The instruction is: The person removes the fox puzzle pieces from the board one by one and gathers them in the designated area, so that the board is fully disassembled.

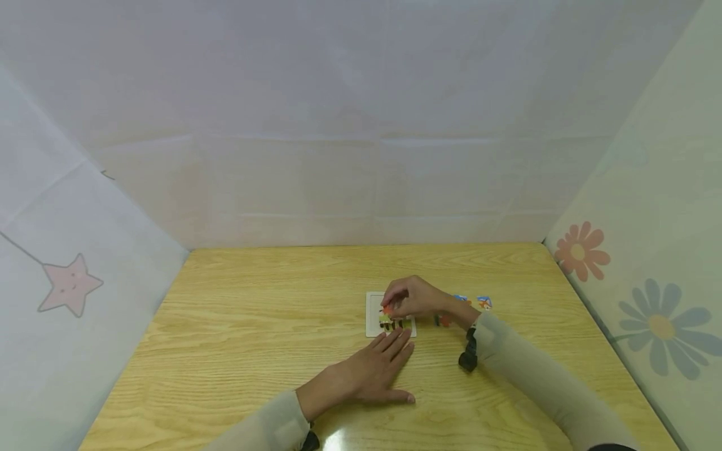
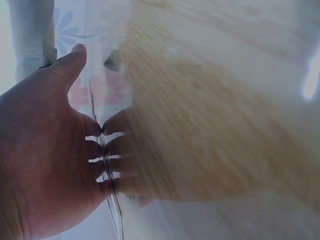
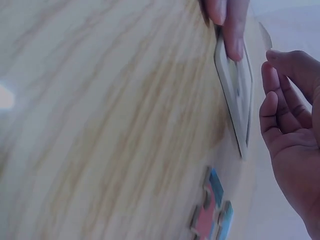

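Note:
A small white puzzle tray [image 1: 371,322] lies on the wooden table with colourful pieces inside its frame. My left hand [image 1: 375,373] is stretched out flat, its fingertips resting on the tray's near edge. In the left wrist view the left hand [image 2: 50,150] has straight fingers, and the thumb stands apart. Over the tray, my right hand [image 1: 414,297] pinches an orange-red puzzle piece [image 1: 387,309] between thumb and fingers. The right wrist view shows the right hand [image 3: 295,115] beside the tray [image 3: 232,95], thumb near the fingertips; the piece is hidden there.
Several loose puzzle pieces [image 3: 206,210] lie right of the tray, partly under the right forearm; one piece [image 1: 484,302] sits farther right. Pale cloth walls with a star [image 1: 70,285] and flowers [image 1: 581,252] enclose the wooden table [image 1: 254,313].

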Demonstrator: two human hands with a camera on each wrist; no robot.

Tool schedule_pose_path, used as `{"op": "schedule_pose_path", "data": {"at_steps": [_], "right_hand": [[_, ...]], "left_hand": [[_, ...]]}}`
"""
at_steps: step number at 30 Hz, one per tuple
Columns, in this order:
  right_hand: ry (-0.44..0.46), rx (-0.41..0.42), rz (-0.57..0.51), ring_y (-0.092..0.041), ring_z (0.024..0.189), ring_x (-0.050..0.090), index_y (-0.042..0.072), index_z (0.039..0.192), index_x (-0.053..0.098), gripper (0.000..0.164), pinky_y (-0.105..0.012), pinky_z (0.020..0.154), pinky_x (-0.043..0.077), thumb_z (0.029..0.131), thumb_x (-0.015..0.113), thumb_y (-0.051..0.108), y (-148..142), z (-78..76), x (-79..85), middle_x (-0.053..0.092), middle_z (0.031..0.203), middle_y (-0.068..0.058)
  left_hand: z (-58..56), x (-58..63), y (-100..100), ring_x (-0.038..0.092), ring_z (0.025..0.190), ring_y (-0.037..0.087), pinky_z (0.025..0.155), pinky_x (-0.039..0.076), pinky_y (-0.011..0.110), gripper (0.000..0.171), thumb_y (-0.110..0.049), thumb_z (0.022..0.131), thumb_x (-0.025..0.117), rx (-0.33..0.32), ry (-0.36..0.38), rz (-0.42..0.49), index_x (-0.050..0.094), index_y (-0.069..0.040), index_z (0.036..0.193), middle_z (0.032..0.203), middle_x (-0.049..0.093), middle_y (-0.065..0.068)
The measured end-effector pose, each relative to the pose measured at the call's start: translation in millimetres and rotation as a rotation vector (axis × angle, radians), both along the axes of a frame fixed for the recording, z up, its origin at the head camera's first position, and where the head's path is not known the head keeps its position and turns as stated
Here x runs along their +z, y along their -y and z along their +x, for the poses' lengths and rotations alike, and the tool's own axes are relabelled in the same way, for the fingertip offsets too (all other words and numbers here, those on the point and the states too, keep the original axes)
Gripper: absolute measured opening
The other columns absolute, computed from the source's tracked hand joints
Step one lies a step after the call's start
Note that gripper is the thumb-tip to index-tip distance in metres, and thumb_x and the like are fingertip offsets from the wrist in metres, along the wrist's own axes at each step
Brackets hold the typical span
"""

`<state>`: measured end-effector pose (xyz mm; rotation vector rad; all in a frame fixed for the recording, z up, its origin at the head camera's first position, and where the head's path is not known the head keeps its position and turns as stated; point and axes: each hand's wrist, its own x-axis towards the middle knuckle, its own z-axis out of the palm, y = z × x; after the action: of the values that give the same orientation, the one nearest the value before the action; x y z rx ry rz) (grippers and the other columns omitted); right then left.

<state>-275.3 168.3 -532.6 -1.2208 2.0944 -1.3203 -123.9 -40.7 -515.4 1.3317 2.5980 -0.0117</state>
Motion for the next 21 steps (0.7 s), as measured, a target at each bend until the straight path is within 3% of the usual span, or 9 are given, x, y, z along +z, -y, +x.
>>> {"op": "schedule_pose_path", "data": {"at_steps": [7, 21], "right_hand": [[-0.017, 0.001, -0.021, -0.021, 0.096, 0.07, 0.002, 0.115, 0.079, 0.021, -0.034, 0.084, 0.062, 0.095, 0.079, 0.006, -14, 0.3, 2.4, 0.073, 0.11, -0.009], [0.0, -0.09, 0.008, -0.027, 0.101, 0.069, 0.005, 0.116, 0.079, 0.021, -0.04, 0.09, 0.061, 0.096, 0.08, 0.008, -48, 10.7, 6.9, 0.073, 0.113, -0.009]], "left_hand": [[1.2, 2.2, 0, 0.015, 0.163, 0.035, 0.13, 0.026, 0.048, 0.096, -0.074, 0.104, 0.04, 0.008, 0.001, -0.006, 0.025, -0.004, 0.168, 0.176, 0.013, 0.019], [3.1, 1.2, -2, 0.018, 0.163, 0.035, 0.129, 0.027, 0.049, 0.096, -0.075, 0.103, 0.041, 0.022, -0.035, -0.001, 0.029, -0.004, 0.167, 0.176, 0.016, 0.02]]}}
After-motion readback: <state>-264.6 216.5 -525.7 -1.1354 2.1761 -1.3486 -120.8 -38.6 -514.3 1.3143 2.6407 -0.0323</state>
